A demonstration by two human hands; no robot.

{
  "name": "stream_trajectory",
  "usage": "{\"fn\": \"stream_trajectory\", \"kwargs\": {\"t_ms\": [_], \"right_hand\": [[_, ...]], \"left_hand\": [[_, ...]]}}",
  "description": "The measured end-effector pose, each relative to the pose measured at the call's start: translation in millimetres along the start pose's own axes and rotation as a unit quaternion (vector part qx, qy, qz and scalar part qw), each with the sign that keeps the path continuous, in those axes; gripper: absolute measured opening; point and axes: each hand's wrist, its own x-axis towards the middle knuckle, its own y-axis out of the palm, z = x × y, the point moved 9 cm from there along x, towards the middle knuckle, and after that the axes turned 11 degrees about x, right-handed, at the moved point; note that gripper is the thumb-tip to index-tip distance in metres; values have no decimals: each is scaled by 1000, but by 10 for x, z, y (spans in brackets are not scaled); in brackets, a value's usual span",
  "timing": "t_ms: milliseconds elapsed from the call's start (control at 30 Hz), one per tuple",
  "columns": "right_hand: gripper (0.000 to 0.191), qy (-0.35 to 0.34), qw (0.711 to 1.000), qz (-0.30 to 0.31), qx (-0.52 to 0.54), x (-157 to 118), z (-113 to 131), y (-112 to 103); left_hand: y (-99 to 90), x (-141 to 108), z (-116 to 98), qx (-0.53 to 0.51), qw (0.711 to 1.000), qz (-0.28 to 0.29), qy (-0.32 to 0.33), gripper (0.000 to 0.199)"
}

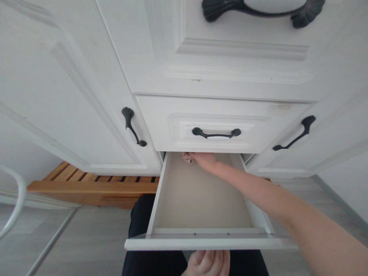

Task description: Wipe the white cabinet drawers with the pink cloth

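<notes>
A white drawer (pixel 201 244) is pulled out from the cabinet, over my knees. My right hand (pixel 203 160) reaches deep into it, near the back, just below the front panel of the drawer above. Its fingers are closed on a small crumpled brownish cloth (pixel 188 157), which lies against the pale drawer bottom (pixel 201 207). In front of the drawer, at the middle of its face, my left hand (pixel 209 262) has its fingers curled against the drawer. Any handle under those fingers is hidden.
Above is a closed drawer with a black handle (pixel 216 134). Cabinet doors with black handles (pixel 133 127) flank it. A slatted wooden bench (pixel 94 187) stands at the left, with a white curved tube (pixel 17 203) farther left. My dark-trousered legs (pixel 142 218) are under the drawer.
</notes>
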Motion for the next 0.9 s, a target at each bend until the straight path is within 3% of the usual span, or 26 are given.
{"fn": "stream_trajectory", "kwargs": {"t_ms": [133,267,367,433,500,567,633,700,800,900], "right_hand": [[31,24,999,2,23,155,-390,11],[21,16,996,75,42,19,-370,347],[16,-5,980,186,68,-370,-100,699],[14,2,950,291,111,-768,82,946],[14,44,916,366,156,-1149,165,1097],[14,96,892,403,178,-1403,129,1118],[11,108,887,426,146,-1489,24,1020],[6,81,905,412,68,-1382,-130,794],[7,53,963,259,-44,-946,-399,222],[29,64,987,124,-78,-604,-637,-243]], "left_hand": [[41,-6,-11,7,1000,15,4,16],[7,-59,-6,-7,1000,12,19,22],[4,-146,-36,-1,999,22,34,27],[12,-197,-61,7,999,29,37,28],[14,-215,-67,14,999,29,30,29],[21,-189,-67,16,999,29,29,29],[16,-126,-50,14,999,21,27,25],[9,-54,-19,9,1000,9,21,16],[-1,1,-1,2,1000,-10,10,6],[23,-21,-13,5,1000,-8,-6,8]]}}
